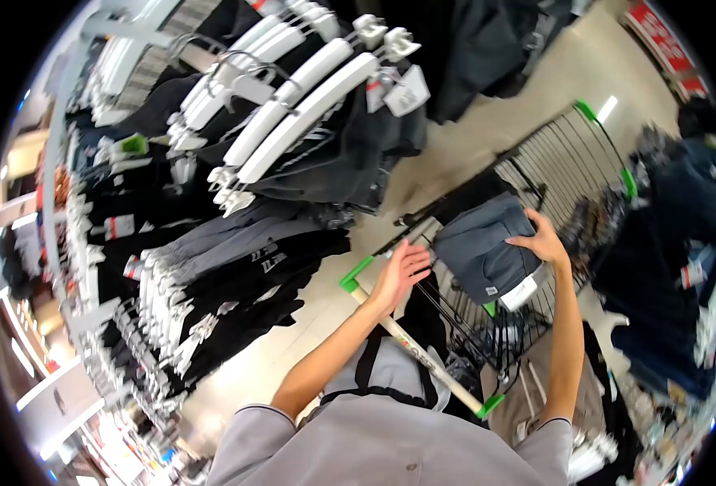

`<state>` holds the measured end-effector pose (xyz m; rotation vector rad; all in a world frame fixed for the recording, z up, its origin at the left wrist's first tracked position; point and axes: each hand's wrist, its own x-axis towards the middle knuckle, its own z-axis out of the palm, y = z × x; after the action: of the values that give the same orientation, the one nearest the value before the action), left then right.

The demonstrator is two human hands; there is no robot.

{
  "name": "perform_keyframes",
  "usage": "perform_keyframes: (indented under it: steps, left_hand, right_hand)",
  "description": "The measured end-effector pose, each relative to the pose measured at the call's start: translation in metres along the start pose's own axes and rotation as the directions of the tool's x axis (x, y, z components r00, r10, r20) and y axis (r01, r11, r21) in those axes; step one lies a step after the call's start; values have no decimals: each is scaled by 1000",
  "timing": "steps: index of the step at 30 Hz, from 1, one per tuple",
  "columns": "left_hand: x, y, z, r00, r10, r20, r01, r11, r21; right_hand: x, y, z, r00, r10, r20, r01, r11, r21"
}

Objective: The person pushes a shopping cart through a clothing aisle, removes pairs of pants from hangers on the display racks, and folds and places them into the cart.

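Note:
A folded dark grey garment (483,247) with a white tag at its lower edge is held over a wire shopping cart (572,154). My right hand (540,239) grips its right side, thumb on top and fingers at the edge. To the left of the garment, my left hand (402,274) is raised with its fingers spread and nothing in it, above the left end of the cart's handle (423,356). The cart has green corner pieces.
Dark garments (341,158) on white hangers (309,117) crowd the upper left. More black and grey clothes (244,267) hang below them. At the right are further dark garments (649,267), and a red sign (662,36) stands at the upper right.

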<state>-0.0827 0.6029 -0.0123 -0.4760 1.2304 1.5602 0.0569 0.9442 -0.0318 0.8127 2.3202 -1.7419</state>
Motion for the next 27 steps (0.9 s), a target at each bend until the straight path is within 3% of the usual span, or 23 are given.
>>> perform_keyframes:
  steps: [1, 3, 5, 7, 8, 9, 10, 11, 12, 13, 15, 16, 18, 19, 21, 23, 25, 26, 27]
  left_hand:
    - [-21, 15, -18, 995, 84, 52, -91, 984, 156]
    - [-64, 40, -37, 987, 146, 63, -157, 960, 232]
    - [-91, 51, -58, 990, 141, -25, -130, 954, 269]
    - [-107, 46, -80, 967, 222, -123, -163, 914, 371]
    - [-113, 41, -92, 945, 275, -180, -164, 868, 468]
    - [-119, 34, -104, 941, 280, -189, -164, 868, 468]
    - [-123, 28, -116, 909, 328, -258, -162, 847, 506]
    - [-126, 24, -129, 870, 375, -320, -158, 827, 540]
    - [-128, 25, -140, 854, 379, -358, -165, 848, 503]
    - [-129, 30, -145, 819, 429, -380, -195, 832, 519]
    - [-125, 53, -157, 754, 554, -352, -265, 748, 609]
    - [-120, 66, -161, 693, 629, -352, -303, 697, 650]
    - [-102, 101, -153, 584, 746, -322, -382, 602, 702]
    - [-95, 123, -140, 536, 790, -299, -427, 559, 711]
    - [-77, 157, -120, 387, 896, -217, -516, 405, 755]
    - [-72, 186, -96, 284, 945, -163, -542, 298, 786]
    - [-58, 203, -90, 186, 979, -88, -657, 190, 729]
    - [-56, 209, -88, 217, 974, -68, -687, 201, 699]
    - [-55, 213, -87, 249, 967, -51, -712, 218, 668]
  right_hand:
    - [34, 61, 8, 997, -55, 53, 52, 997, 54]
    - [92, 129, 30, 989, -5, 147, 5, 1000, 4]
    - [126, 173, 63, 997, 5, -74, -8, 999, -38]
    - [157, 197, 76, 969, 47, -244, -125, 940, -317]
    - [168, 200, 77, 970, 113, -217, -180, 929, -322]
    - [175, 193, 77, 972, 108, -208, -172, 931, -321]
    - [177, 183, 76, 972, 153, -178, -216, 875, -432]
    - [177, 174, 73, 967, 200, -155, -253, 802, -542]
    - [174, 155, 68, 963, 247, -109, -247, 640, -728]
    - [170, 128, 62, 968, 229, -99, -226, 635, -739]
    - [157, 69, 57, 992, 120, 29, -5, 272, -962]
    - [155, 22, 58, 993, 103, 55, 26, 263, -964]
    - [145, -65, 56, 842, 348, 413, 232, 456, -859]
    - [128, -75, 53, 845, -23, 535, 429, 627, -650]
    - [100, -170, 71, 759, -140, 636, 518, 721, -459]
    - [81, -249, 102, 715, -297, 633, 615, 699, -366]
    - [70, -296, 135, 589, -669, 454, 808, 499, -313]
    - [64, -317, 146, 511, -724, 463, 857, 384, -343]
    - [54, -343, 156, 491, -734, 468, 870, 393, -297]
